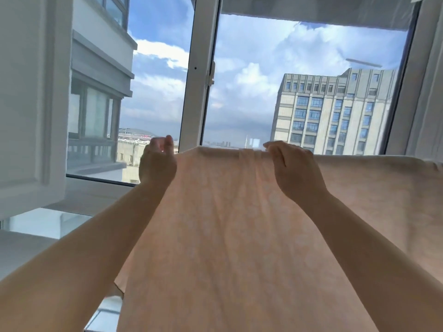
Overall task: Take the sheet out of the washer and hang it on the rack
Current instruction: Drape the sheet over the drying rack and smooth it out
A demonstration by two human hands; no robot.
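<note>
I have the pale peach, faintly patterned cotton sheet [215, 224] up over what I take to be the rack's bar, which the cloth itself hides; the fold runs along the top and the fabric falls toward me. So the washer part looks done and I am at the hanging step, spreading the cloth along the bar.

My right hand [293, 171] lies on the top fold, fingers curled over a bunched pleat and pinching it. My left hand [157, 164] is at the sheet's left edge with fingers curled toward the thumb; I cannot tell whether it has cloth between them or has just missed the corner.

Next, I judge, the pleat under my right hand needs drawing out sideways, and the left edge pulling left so the fold lies flat.

There is free room to the left of the sheet's edge, before the white window frame [191, 92]. To the right the cloth already runs out of view. A white hanging cloth [311, 8] sits close above.
</note>
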